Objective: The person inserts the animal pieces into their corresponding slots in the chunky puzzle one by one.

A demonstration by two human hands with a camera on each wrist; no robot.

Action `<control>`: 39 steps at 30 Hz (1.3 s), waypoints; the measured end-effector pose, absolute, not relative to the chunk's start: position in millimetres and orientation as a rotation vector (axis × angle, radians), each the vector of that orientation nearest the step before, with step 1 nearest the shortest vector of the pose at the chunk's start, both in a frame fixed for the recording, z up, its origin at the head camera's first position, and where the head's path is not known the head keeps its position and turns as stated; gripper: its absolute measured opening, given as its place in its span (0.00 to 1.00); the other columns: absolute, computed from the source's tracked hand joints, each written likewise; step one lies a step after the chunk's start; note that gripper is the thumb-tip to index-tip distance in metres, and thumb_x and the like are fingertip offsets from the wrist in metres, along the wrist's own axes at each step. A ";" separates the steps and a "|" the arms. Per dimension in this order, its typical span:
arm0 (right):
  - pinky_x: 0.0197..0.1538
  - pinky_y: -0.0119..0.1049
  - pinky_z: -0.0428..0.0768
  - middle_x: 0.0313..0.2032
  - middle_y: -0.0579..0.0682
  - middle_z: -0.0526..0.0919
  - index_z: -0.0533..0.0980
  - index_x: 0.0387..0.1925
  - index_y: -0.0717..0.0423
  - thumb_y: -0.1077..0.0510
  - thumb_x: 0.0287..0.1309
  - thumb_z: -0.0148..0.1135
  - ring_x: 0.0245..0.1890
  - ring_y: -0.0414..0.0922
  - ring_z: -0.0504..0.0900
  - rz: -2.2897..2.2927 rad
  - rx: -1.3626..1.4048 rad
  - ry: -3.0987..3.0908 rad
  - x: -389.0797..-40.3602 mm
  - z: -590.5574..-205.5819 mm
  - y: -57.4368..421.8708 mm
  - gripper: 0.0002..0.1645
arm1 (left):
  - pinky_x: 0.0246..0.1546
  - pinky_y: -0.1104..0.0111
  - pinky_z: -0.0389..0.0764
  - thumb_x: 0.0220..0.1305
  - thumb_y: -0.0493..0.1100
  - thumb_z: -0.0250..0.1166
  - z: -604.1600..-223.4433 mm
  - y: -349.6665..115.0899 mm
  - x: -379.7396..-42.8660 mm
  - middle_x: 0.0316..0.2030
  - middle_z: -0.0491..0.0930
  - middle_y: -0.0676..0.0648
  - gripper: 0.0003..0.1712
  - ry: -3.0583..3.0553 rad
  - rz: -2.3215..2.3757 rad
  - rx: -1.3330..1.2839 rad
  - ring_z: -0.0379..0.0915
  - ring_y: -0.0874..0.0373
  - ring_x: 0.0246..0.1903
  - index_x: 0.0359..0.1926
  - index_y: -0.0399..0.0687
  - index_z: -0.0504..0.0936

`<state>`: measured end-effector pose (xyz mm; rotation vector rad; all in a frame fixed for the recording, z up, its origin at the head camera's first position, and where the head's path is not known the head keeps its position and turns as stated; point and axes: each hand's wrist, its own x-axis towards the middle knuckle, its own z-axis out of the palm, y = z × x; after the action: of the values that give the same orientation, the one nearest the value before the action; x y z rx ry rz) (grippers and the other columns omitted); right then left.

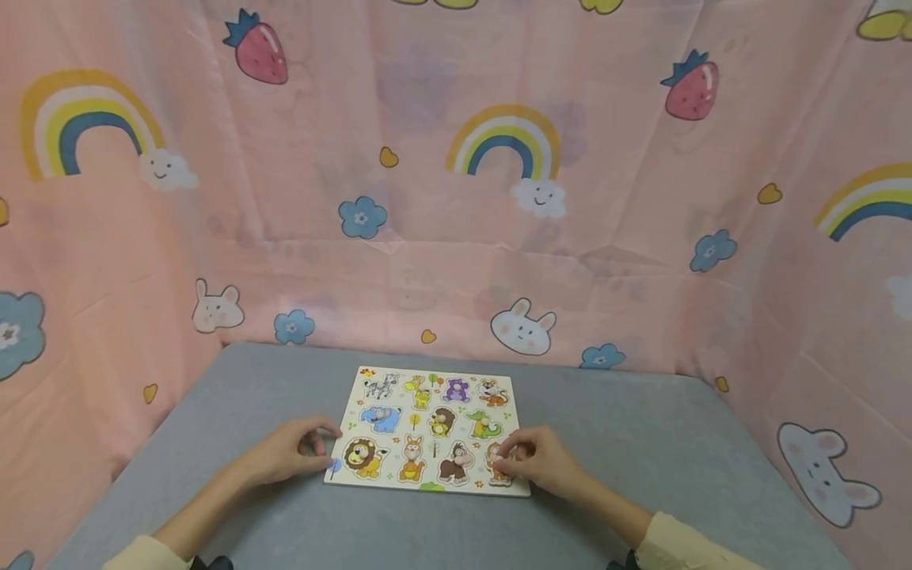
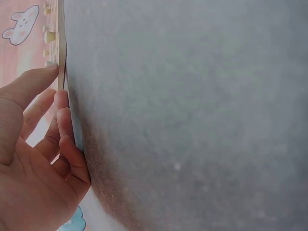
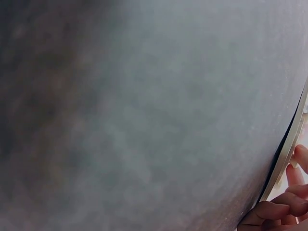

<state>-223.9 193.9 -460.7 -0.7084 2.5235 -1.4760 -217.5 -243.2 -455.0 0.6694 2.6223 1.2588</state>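
A wooden knob puzzle board (image 1: pixel 395 489) lies on the grey table, holding several animal pieces. My left hand (image 1: pixel 299 451) grips the board's left edge, thumb on its top near the lion piece (image 1: pixel 365 457). In the left wrist view, that thumb (image 2: pixel 41 79) rests on the board's edge and the other fingers curl beside it. At the lower right corner, my right hand (image 1: pixel 545 463) pinches the knob of an orange animal piece (image 1: pixel 496 469), which the fingers partly hide. The right wrist view catches the right fingers (image 3: pixel 296 202) at the board's edge.
The grey table (image 1: pixel 641 459) extends on both sides of the board. A pink curtain (image 1: pixel 427 293) printed with rainbows, rabbits and flowers closes off the back and both sides.
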 end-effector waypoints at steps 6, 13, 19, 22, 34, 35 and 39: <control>0.21 0.28 0.59 0.16 0.43 0.66 0.85 0.33 0.60 0.61 0.56 0.76 0.16 0.34 0.62 -1.473 -0.694 2.529 -224.0 -461.9 193.0 0.06 | 0.22 0.71 0.68 0.60 0.38 0.74 -455.4 -243.7 -217.0 0.29 0.75 0.51 0.21 2.611 1.265 0.651 0.67 0.62 0.21 0.53 0.41 0.80; 0.21 0.28 0.58 0.16 0.43 0.67 0.86 0.33 0.59 0.60 0.57 0.76 0.17 0.34 0.62 -1.467 -0.674 2.531 -224.9 -461.4 192.5 0.06 | 0.23 0.71 0.68 0.60 0.38 0.74 -455.5 -243.8 -217.0 0.29 0.75 0.51 0.21 2.616 1.265 0.652 0.67 0.62 0.22 0.53 0.42 0.80; 0.21 0.28 0.58 0.16 0.44 0.67 0.85 0.33 0.60 0.61 0.57 0.76 0.16 0.35 0.62 -1.473 -0.663 2.522 -224.6 -460.3 192.5 0.06 | 0.23 0.70 0.68 0.60 0.38 0.74 -455.2 -242.9 -216.4 0.30 0.75 0.51 0.21 2.612 1.270 0.631 0.68 0.61 0.22 0.53 0.42 0.80; 0.21 0.28 0.58 0.16 0.44 0.67 0.85 0.33 0.60 0.60 0.56 0.76 0.16 0.35 0.62 -1.460 -0.656 2.529 -224.5 -459.8 192.4 0.07 | 0.22 0.70 0.68 0.60 0.38 0.74 -455.0 -242.3 -215.9 0.29 0.75 0.50 0.21 2.613 1.271 0.612 0.68 0.60 0.22 0.53 0.42 0.80; 0.21 0.28 0.59 0.15 0.42 0.67 0.85 0.30 0.59 0.61 0.54 0.77 0.16 0.35 0.62 -1.410 -0.669 2.564 -226.8 -458.5 191.4 0.06 | 0.22 0.70 0.69 0.60 0.37 0.75 -456.7 -243.5 -216.8 0.29 0.75 0.51 0.21 2.612 1.271 0.620 0.68 0.61 0.22 0.53 0.42 0.80; 0.21 0.28 0.59 0.15 0.42 0.67 0.85 0.30 0.59 0.62 0.54 0.77 0.16 0.35 0.62 -1.415 -0.676 2.558 -226.6 -457.8 191.3 0.06 | 0.22 0.70 0.69 0.60 0.37 0.74 -456.6 -243.5 -216.8 0.29 0.75 0.51 0.21 2.612 1.271 0.623 0.68 0.61 0.22 0.53 0.42 0.80; 0.21 0.29 0.59 0.15 0.43 0.67 0.85 0.29 0.60 0.63 0.54 0.77 0.16 0.34 0.62 -1.418 -0.692 2.545 -226.6 -455.2 191.5 0.06 | 0.22 0.71 0.69 0.60 0.37 0.74 -455.9 -243.6 -217.3 0.29 0.75 0.50 0.21 2.601 1.277 0.635 0.68 0.61 0.21 0.53 0.41 0.80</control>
<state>-226.6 191.5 -455.2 -0.6917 2.5451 -1.4184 -217.3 -243.6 -455.9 0.6351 2.6013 1.2774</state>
